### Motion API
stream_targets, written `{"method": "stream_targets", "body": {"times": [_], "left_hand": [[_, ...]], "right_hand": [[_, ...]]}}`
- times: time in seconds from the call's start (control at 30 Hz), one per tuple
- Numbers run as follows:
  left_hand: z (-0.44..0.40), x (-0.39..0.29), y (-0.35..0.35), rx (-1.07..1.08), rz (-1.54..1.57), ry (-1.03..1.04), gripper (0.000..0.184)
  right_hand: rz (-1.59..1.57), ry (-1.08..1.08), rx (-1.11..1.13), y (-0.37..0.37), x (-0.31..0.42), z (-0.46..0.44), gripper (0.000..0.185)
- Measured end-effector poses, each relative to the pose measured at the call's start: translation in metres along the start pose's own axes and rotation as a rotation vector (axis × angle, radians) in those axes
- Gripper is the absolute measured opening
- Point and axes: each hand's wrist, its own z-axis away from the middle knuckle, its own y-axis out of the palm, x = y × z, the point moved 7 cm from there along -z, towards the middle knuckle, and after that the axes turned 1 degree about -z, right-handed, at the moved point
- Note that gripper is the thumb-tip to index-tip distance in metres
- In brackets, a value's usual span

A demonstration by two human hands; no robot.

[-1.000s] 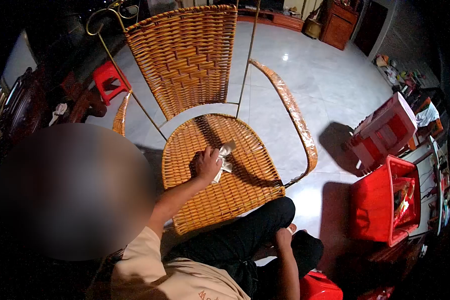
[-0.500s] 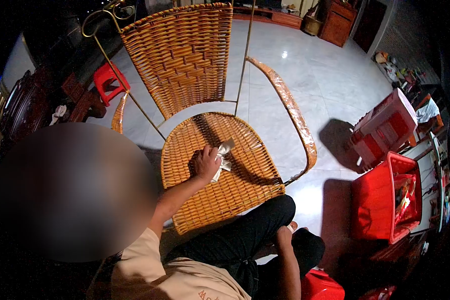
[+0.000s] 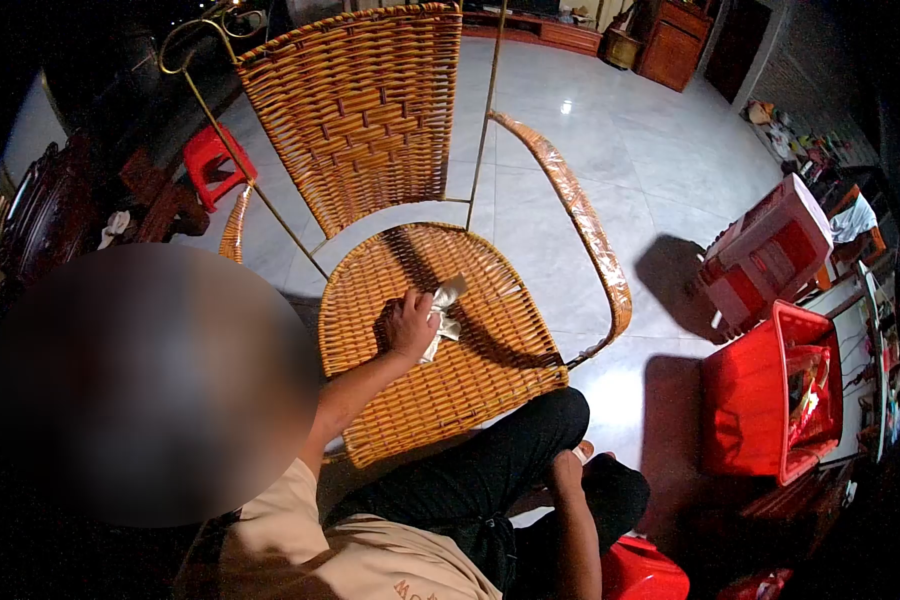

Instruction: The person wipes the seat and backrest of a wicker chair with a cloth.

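Note:
On the woven seat [image 3: 440,400] of a rattan chair, my left hand [image 3: 410,325] is closed on a crumpled white cloth [image 3: 444,318]. Part of the cloth sticks out on the right side of the fingers and lies against the weave. My right hand [image 3: 567,468] is low between my knees, its fingers curled around something small and whitish that I cannot make out. The woven backrest [image 3: 360,115] stands beyond the seat. A plastic-wrapped armrest [image 3: 580,215] curves along the right side.
A red stool [image 3: 215,165] stands behind the chair on the left. At the right are a pink and red crate [image 3: 765,250] and a red bin [image 3: 745,400] holding packages. A large blurred disc hides the lower left.
The view has shifted slightly, so the chair sits a little further left and higher. My left hand remains on the cloth in nearly the same place on the seat.

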Motion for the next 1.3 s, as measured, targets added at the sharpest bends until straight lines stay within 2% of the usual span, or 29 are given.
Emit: {"method": "stream_targets", "body": {"times": [0.2, 0.27, 0.43, 0.53, 0.63, 0.87, 0.97, 1.07, 1.13, 1.3], "left_hand": [[0.0, 0.003, 0.006, 0.069, 0.037, -0.05, 0.031], [0.0, 0.004, 0.008, -0.004, 0.011, -0.018, 0.024], [0.0, -0.002, -0.001, -0.092, -0.033, 0.027, 0.022], [-0.001, -0.002, -0.002, 0.005, -0.049, 0.027, 0.023], [-0.001, -0.002, -0.003, 0.044, 0.038, -0.029, 0.028], [-0.002, -0.004, -0.006, 0.037, -0.012, -0.006, 0.03], [-0.002, 0.0, 0.001, 0.116, -0.015, -0.066, 0.033], [-0.001, 0.001, 0.002, 0.139, -0.04, -0.065, 0.034], [0.0, -0.002, -0.001, 0.006, -0.04, -0.022, 0.033], [0.0, -0.002, -0.005, 0.06, -0.032, -0.046, 0.029]], "right_hand": [[0.007, 0.006, 0.039, -0.004, 0.006, 0.002, 0.014], [0.009, 0.009, 0.052, -0.005, 0.006, 0.003, 0.014], [0.02, 0.016, 0.078, -0.01, 0.01, 0.005, 0.015], [0.031, 0.018, 0.103, -0.012, 0.011, 0.005, 0.015], [0.041, 0.021, 0.137, -0.015, 0.013, 0.005, 0.016], [0.072, 0.055, 0.255, -0.02, 0.019, 0.007, 0.017], [0.094, 0.084, 0.318, -0.027, 0.022, 0.005, 0.018], [0.1, -0.006, 0.142, -0.02, 0.02, 0.004, 0.019], [0.064, -0.002, 0.109, -0.027, 0.022, 0.005, 0.019], [0.002, -0.006, 0.068, -0.028, 0.02, 0.006, 0.02]]}}
